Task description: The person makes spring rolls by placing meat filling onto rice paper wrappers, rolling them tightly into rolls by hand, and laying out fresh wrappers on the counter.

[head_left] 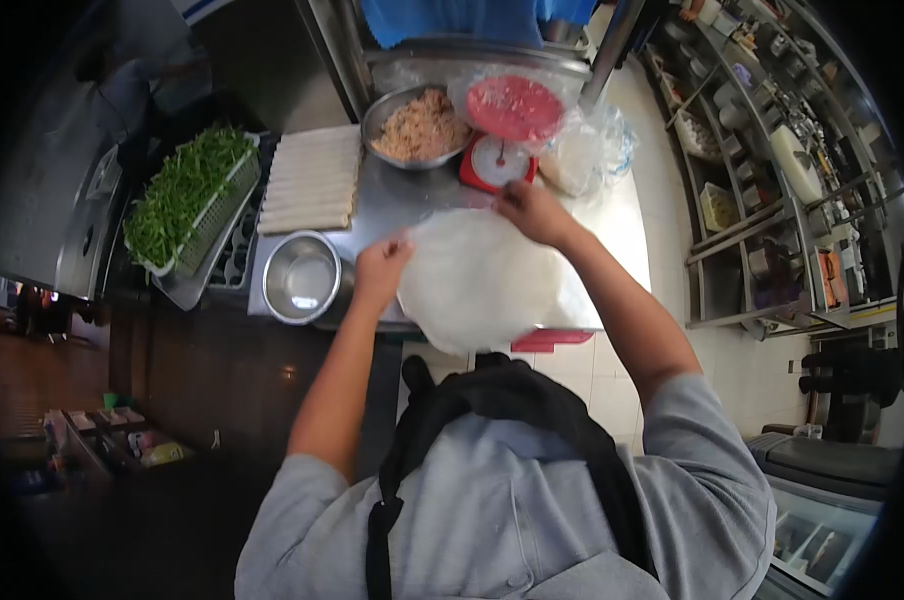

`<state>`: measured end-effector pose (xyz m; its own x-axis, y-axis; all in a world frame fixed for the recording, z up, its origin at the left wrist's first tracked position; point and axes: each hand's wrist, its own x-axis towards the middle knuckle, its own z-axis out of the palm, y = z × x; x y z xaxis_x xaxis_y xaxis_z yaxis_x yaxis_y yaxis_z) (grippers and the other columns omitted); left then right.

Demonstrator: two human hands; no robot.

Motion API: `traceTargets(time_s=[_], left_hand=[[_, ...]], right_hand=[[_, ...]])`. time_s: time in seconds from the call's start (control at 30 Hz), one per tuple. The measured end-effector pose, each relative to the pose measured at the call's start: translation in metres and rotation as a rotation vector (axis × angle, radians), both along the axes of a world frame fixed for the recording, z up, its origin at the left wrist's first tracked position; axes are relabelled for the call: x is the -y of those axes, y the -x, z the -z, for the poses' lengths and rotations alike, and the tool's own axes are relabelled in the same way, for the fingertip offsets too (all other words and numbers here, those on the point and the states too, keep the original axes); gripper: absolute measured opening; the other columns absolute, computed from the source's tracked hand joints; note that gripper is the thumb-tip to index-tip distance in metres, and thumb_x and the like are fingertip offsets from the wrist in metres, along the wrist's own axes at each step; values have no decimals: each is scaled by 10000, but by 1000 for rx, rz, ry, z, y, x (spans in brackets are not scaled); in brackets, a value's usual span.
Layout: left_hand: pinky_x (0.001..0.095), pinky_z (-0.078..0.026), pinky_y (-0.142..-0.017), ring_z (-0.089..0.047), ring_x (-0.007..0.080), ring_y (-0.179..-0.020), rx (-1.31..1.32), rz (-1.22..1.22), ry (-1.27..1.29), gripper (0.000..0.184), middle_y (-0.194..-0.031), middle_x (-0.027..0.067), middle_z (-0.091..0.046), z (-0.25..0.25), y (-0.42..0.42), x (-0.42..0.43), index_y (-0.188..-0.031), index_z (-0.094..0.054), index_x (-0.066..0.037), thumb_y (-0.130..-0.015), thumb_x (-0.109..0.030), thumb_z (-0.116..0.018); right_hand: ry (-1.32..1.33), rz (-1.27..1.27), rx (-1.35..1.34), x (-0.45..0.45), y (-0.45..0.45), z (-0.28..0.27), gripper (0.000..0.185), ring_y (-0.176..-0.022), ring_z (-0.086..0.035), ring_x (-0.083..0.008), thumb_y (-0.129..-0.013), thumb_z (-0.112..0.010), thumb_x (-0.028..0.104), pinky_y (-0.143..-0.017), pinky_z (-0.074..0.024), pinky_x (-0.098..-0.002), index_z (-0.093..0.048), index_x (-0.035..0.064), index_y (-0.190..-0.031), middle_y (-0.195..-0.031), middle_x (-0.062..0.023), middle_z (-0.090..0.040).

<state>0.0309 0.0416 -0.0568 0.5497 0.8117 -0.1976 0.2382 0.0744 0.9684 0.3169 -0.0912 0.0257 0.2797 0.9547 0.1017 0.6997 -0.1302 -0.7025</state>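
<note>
A large, thin, whitish round wrapper sheet (482, 280) hangs over the near edge of the steel table (382, 215). My left hand (383, 265) pinches it at its upper left edge. At its top right edge, my right hand (534, 212) has its fingers closed on the sheet too. Just beyond my right hand is a red kitchen scale (497, 162) with a pink plate (517, 108) on top. A steel bowl of minced filling (419, 130) stands left of the scale. Left of my left hand sits a small steel bowl (302, 278) with a shiny inside.
Pale rolls (310, 180) lie in a row at the table's back left. Beyond them, leafy greens (187, 190) fill a basket. Plastic bags (587, 150) lie at the back right. A shelving rack (772, 190) stands right; another person (137, 85) is at far left.
</note>
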Motion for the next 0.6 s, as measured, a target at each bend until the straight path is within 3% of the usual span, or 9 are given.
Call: traceTargets(time_s=[0.03, 0.1, 0.13, 0.2, 0.23, 0.3, 0.4, 0.6], left_hand=[[292, -519, -881, -662, 154, -998, -25, -4, 19, 271, -1057, 89, -737, 9, 4, -4, -1062, -742, 49, -942, -193, -742], [335, -532, -864, -668, 198, -1037, 86, -259, -345, 247, -1185, 122, -714, 12, 7, -10, -1060, -741, 31, -936, -183, -736], [335, -532, -864, -668, 198, -1037, 82, -259, -337, 247, -1185, 122, -714, 10, 13, -6, -1060, -741, 31, -936, -183, -736], [364, -535, -853, -661, 230, -1056, -124, -144, -583, 219, -1201, 129, -684, -17, 36, 19, -1108, -718, 9, -919, -103, -721], [364, -535, -853, -661, 230, -1056, -124, -144, -581, 219, -1201, 129, -684, -17, 46, 26, -1108, -718, 9, -919, -103, -721], [405, -532, -889, -651, 292, -1026, -280, 90, -763, 235, -1108, 111, -680, -14, 65, 46, -1078, -752, -57, -846, -85, -736], [414, -529, -883, -632, 297, -988, -199, 294, -800, 253, -1033, 89, -643, -11, 68, 66, -1074, -754, -86, -824, -69, -726], [421, -502, -915, -608, 275, -1031, -298, 343, -887, 280, -1017, 65, -612, -6, 65, 69, -1068, -760, -102, -793, -76, -718]], right_hand=[[-122, 30, 212, -2, 4, 14, 205, -923, -688, -337, -942, -664, 192, -852, -539, -412, -686, 3, -1021, -946, -172, -701], [-116, 109, 172, 8, 11, 8, 222, -1000, -669, -364, -927, -661, 182, -886, -534, -429, -697, 21, -1075, -1025, -178, -697], [-124, 192, 155, 15, 10, 1, 260, -1077, -650, -391, -912, -658, 172, -921, -529, -446, -708, 39, -1130, -1104, -183, -693], [14, 217, 178, 42, 5, 1, 252, -1076, -653, -374, -907, -663, 165, -921, -530, -437, -719, 60, -1129, -1124, -167, -688], [134, 242, 201, 56, 3, 2, 246, -1076, -656, -357, -902, -668, 158, -921, -531, -427, -730, 81, -1127, -1144, -152, -682], [214, 216, 173, 87, 3, 23, 240, -1062, -662, -346, -889, -680, 149, -919, -534, -419, -752, 105, -1113, -1124, -136, -683], [286, 218, 138, 113, 23, 35, 248, -1020, -675, -320, -876, -690, 117, -894, -547, -402, -759, 93, -1113, -1079, -122, -678], [249, 281, 74, 127, 43, 57, 305, -956, -674, -280, -880, -713, 129, -841, -549, -383, -754, 113, -1182, -1020, -113, -660]])
